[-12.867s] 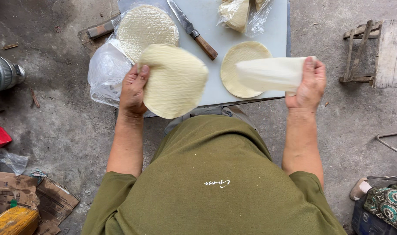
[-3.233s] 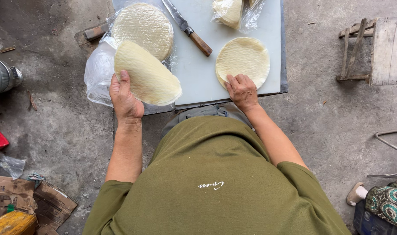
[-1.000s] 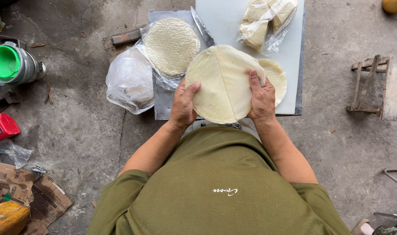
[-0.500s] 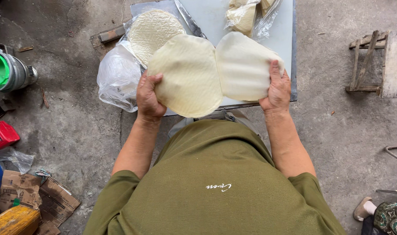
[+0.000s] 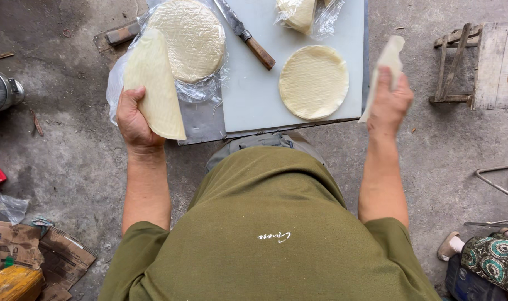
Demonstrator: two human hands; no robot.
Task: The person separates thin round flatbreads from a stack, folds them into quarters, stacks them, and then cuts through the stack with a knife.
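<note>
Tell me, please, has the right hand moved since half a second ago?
Yes: the right hand has carried its thin sheet rightward, off the white board.

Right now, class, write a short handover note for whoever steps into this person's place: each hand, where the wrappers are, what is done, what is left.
Left hand: grips a small stack of round wrappers, tilted on edge over the left side of the board.
Right hand: holds one thin wrapper up, off the board's right edge.
On the white board: a single wrapper lies flat; a bigger stack on plastic sits at the left; a knife lies between them.
Done: one sheet laid out, one more peeled off.
Left: the sheets in the left hand are unseparated.
</note>
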